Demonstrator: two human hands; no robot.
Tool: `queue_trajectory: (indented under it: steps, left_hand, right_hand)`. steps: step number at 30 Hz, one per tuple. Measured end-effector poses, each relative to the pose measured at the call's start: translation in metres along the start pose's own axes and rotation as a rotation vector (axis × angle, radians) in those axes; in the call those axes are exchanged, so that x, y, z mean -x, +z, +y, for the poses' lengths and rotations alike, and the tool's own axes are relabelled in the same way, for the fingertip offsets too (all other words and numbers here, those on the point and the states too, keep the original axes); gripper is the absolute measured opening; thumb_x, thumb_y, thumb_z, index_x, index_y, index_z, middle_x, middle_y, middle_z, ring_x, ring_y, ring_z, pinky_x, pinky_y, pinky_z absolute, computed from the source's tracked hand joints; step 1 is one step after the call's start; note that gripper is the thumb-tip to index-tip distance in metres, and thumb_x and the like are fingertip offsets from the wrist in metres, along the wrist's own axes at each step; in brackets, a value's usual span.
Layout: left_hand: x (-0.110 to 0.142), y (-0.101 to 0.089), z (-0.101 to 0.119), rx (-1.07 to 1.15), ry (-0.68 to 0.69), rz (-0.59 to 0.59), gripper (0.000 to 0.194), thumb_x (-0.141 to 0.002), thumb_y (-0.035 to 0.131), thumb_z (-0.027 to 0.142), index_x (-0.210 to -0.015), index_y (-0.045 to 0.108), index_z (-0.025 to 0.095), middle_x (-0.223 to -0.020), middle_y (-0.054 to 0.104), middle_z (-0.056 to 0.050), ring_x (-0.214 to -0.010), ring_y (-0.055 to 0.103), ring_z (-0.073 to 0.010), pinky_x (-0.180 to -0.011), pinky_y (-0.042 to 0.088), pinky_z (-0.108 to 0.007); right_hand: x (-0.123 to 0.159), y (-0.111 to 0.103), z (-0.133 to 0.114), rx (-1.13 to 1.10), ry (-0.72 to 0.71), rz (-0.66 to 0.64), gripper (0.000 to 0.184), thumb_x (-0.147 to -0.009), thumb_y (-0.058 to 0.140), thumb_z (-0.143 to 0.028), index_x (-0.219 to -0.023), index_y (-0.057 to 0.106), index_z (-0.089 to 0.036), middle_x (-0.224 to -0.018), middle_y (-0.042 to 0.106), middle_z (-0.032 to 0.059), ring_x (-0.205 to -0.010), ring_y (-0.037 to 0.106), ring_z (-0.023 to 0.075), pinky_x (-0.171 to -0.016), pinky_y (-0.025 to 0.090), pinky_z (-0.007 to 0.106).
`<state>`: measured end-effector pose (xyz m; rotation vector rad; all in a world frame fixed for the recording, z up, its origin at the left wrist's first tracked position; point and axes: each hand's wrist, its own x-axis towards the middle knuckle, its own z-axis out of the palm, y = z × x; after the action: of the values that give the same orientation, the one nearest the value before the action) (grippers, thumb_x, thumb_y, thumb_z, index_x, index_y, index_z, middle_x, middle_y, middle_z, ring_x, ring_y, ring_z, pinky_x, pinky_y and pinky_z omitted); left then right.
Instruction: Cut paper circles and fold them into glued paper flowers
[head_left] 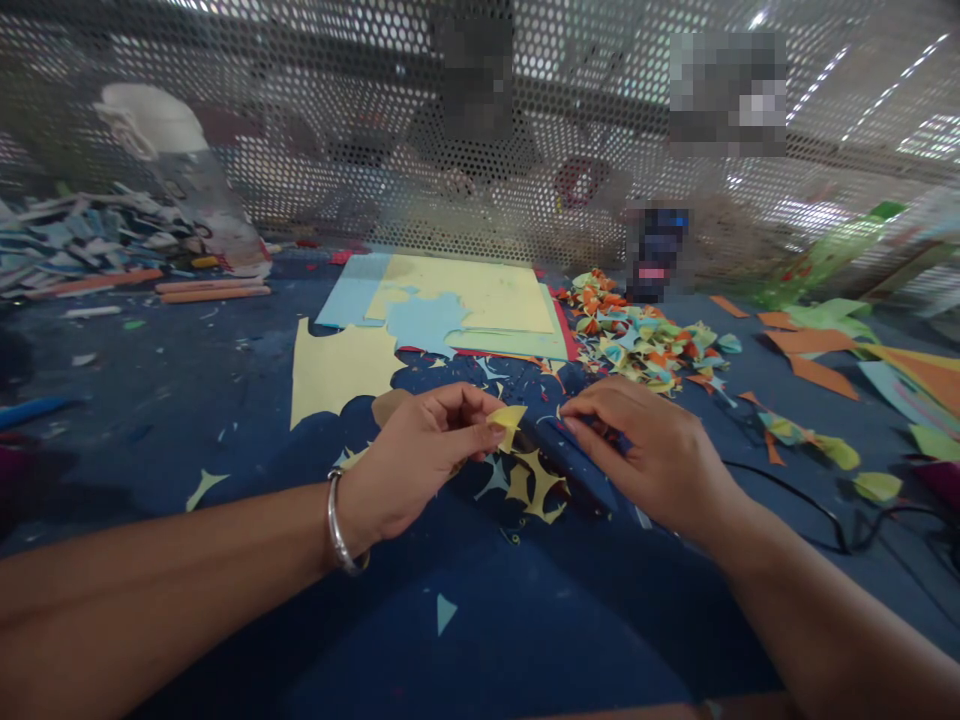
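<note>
My left hand point(409, 455), a silver bangle at its wrist, pinches a small yellow paper piece point(511, 424) between thumb and fingers. Just to the right, apart from that piece, the thumb and fingertips of my right hand point(664, 455) are pressed together. A tiny pale bit shows at those tips, too small to name. Below and between the hands lie curved yellow paper offcuts point(541, 487) and a light blue scrap point(493, 478). A yellow sheet point(341, 372) with scalloped cut edges lies beyond my left hand.
Stacked coloured paper sheets point(480, 285) lie at the back. A heap of small folded paper pieces point(645, 345) sits right of them. A bottle point(217, 200) and shredded strips point(82, 240) are at left; a black cable point(814, 508) runs at right. Behind stands a perforated panel point(337, 200).
</note>
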<state>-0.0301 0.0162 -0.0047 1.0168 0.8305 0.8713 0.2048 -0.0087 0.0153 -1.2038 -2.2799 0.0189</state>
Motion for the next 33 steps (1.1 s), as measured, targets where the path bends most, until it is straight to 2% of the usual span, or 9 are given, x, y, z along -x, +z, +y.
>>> queue_trajectory:
  steps: [7, 15, 23, 28, 31, 33]
  left_hand:
    - [0.003, 0.005, 0.004, 0.012, -0.065, 0.006, 0.020, -0.075, 0.082, 0.021, -0.081, 0.064, 0.014, -0.072, 0.058, 0.004, -0.065, 0.050, -0.0062, -0.062, 0.039, -0.021]
    - [0.010, 0.010, 0.005, 0.098, -0.232, 0.006, 0.017, -0.078, 0.078, 0.017, -0.082, 0.062, 0.015, -0.075, 0.060, 0.004, -0.068, 0.053, -0.0052, -0.068, 0.042, -0.018]
    - [0.012, 0.011, 0.007, 0.133, -0.281, -0.002, 0.016, -0.079, 0.077, 0.014, -0.084, 0.061, 0.016, -0.078, 0.062, 0.004, -0.070, 0.055, -0.0056, -0.071, 0.045, -0.019]
    - [0.010, 0.009, 0.004, 0.135, -0.273, -0.005, 0.019, -0.078, 0.079, 0.016, -0.083, 0.060, 0.016, -0.077, 0.061, 0.004, -0.070, 0.054, -0.0058, -0.073, 0.046, -0.020]
    - [0.008, 0.007, 0.003, 0.115, -0.236, 0.031, 0.021, -0.077, 0.080, 0.017, -0.082, 0.060, 0.016, -0.074, 0.058, 0.006, -0.067, 0.052, -0.0053, -0.070, 0.043, -0.019]
    - [0.007, 0.005, 0.004, 0.093, -0.205, 0.042, 0.021, -0.076, 0.081, 0.017, -0.082, 0.061, 0.016, -0.071, 0.056, 0.006, -0.066, 0.050, -0.0054, -0.067, 0.041, -0.019]
  right_hand:
    - [0.003, 0.002, -0.017, 0.014, -0.166, 0.041, 0.015, -0.093, 0.063, -0.012, -0.107, 0.067, -0.016, -0.097, 0.074, 0.0070, -0.088, 0.069, 0.0167, -0.081, 0.053, 0.030]
    - [0.005, 0.010, -0.021, 0.077, -0.399, 0.074, 0.020, -0.092, 0.065, -0.009, -0.112, 0.065, -0.012, -0.094, 0.073, 0.0063, -0.087, 0.066, 0.0168, -0.078, 0.053, 0.030]
    - [0.003, 0.011, -0.023, 0.117, -0.437, 0.049, 0.013, -0.094, 0.060, -0.010, -0.105, 0.066, -0.013, -0.091, 0.072, 0.0072, -0.075, 0.062, 0.0168, -0.068, 0.050, 0.032]
    - [0.003, 0.012, -0.026, 0.091, -0.432, 0.059, 0.012, -0.093, 0.062, -0.011, -0.103, 0.066, -0.014, -0.091, 0.073, 0.0058, -0.077, 0.064, 0.0161, -0.072, 0.051, 0.030]
    - [0.005, -0.001, -0.025, 0.093, -0.331, 0.102, 0.008, -0.094, 0.063, -0.015, -0.101, 0.067, -0.016, -0.090, 0.074, 0.0041, -0.081, 0.068, 0.0149, -0.078, 0.051, 0.027]
    - [0.010, -0.014, -0.019, 0.148, -0.171, 0.119, 0.006, -0.095, 0.061, -0.018, -0.097, 0.067, -0.018, -0.087, 0.075, 0.0033, -0.078, 0.070, 0.0141, -0.076, 0.051, 0.025]
